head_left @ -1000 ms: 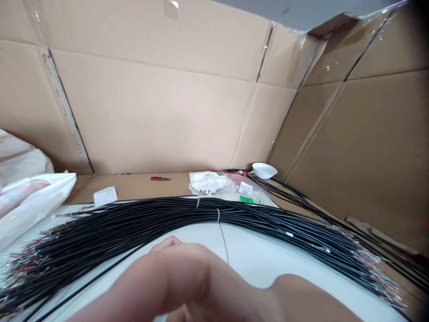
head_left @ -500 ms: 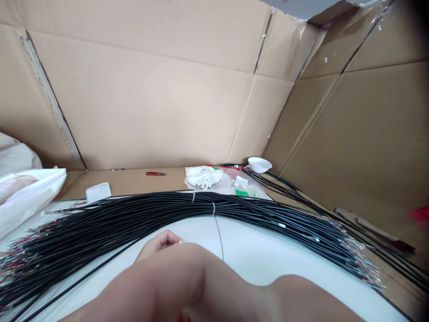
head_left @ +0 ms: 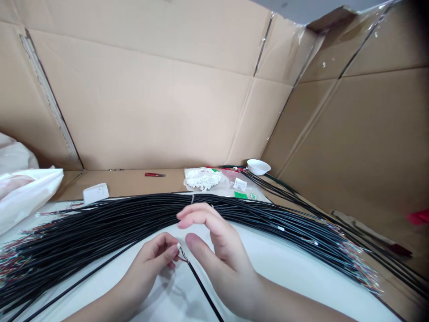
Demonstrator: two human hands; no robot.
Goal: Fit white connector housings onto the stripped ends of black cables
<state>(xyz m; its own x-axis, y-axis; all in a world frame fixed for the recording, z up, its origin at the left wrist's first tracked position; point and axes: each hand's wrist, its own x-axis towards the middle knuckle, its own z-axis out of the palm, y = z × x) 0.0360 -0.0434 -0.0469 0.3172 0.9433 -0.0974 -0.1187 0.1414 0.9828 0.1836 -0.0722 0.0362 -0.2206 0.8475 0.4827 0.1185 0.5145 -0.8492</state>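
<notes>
Best to keep the small white plastic connector pinched lightly in the bare left hand, without tugging the thin loose wires behind. Use the bare right hand, wide and apparently gripping nothing, to steady the black round cable. Find the connector at the left thumb's tip; follow the cable downward between both hands, just beside the right palm.

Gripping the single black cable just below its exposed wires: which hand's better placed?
Right hand, probably: its fingers are open and look empty, close beside the black cable. Left hand is occupied, pinching the white connector.
</notes>
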